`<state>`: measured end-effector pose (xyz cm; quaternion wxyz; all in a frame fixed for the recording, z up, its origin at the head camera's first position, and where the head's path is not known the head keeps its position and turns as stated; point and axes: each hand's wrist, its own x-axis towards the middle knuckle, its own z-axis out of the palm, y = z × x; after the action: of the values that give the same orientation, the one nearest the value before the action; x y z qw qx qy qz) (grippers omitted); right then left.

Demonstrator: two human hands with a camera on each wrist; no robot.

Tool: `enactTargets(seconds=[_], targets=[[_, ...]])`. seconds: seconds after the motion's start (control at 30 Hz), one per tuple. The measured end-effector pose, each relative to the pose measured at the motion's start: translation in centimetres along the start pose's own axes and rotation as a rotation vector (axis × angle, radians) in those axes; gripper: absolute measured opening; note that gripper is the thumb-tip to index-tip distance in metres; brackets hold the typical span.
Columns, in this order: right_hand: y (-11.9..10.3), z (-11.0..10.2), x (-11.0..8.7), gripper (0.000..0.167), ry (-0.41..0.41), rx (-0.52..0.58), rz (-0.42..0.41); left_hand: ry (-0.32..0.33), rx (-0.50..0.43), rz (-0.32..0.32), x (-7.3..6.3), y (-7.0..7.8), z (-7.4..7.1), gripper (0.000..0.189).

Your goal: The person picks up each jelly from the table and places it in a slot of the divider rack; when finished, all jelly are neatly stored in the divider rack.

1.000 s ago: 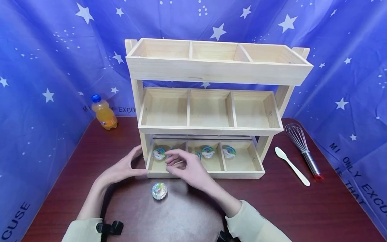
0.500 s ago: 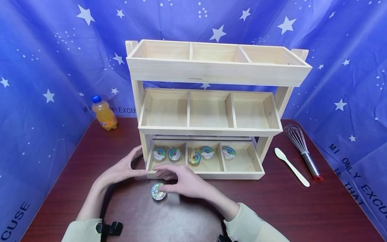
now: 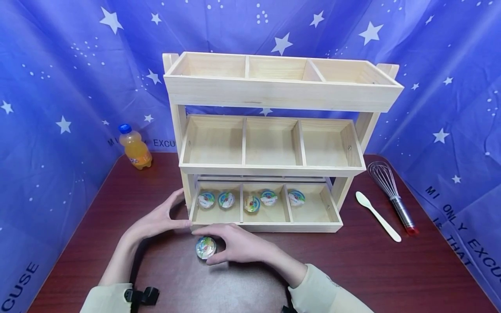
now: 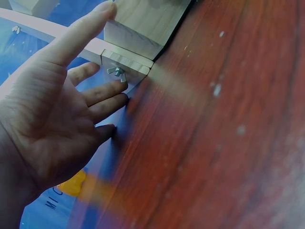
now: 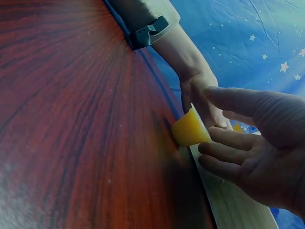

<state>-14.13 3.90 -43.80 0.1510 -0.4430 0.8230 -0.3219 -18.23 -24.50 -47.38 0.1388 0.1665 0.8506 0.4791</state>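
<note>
A small jelly cup [image 3: 205,248] with a printed foil lid stands on the table before the wooden rack's bottom tray [image 3: 270,227]. Around it my right hand [image 3: 242,243] spreads thumb and fingers, not closed on it. The right wrist view shows the cup's yellow side [image 5: 188,130] between thumb and fingers. At the rack's left end is my left hand [image 3: 158,219], its thumb tip at the tray's front corner; in the left wrist view its fingers extend beside a wing nut [image 4: 116,71]. Several similar cups [image 3: 226,200] sit in the bottom tray's compartments.
The rack's middle tray [image 3: 272,169] and top tray [image 3: 282,91] overhang the bottom one. An orange drink bottle [image 3: 135,148] stands at the back left. A pale spoon [image 3: 379,216] and a wire whisk [image 3: 395,198] lie to the right. A starry blue curtain [image 3: 70,87] surrounds the table.
My right hand has moved from above the bottom tray's left part down toward me, to the loose jelly cup. Cups it had covered now show. The left hand stays put.
</note>
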Motion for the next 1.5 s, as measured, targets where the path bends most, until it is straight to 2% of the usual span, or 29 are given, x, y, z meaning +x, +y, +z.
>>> enactTargets(seconds=[0.3, 1.07, 1.5], targets=[[0.3, 0.6, 0.2, 0.066, -0.041, -0.027, 0.009, -0.001, -0.008, 0.019, 0.0, 0.0, 0.0, 0.099], [0.5, 1.1, 0.3, 0.057, -0.016, -0.086, -0.029, 0.003, 0.005, -0.001, 0.0, -0.2, 0.0, 0.100], [0.3, 1.2, 0.3, 0.057, 0.029, -0.104, 0.036, -0.001, 0.004, 0.006, 0.0, 0.0, 0.0, 0.100]])
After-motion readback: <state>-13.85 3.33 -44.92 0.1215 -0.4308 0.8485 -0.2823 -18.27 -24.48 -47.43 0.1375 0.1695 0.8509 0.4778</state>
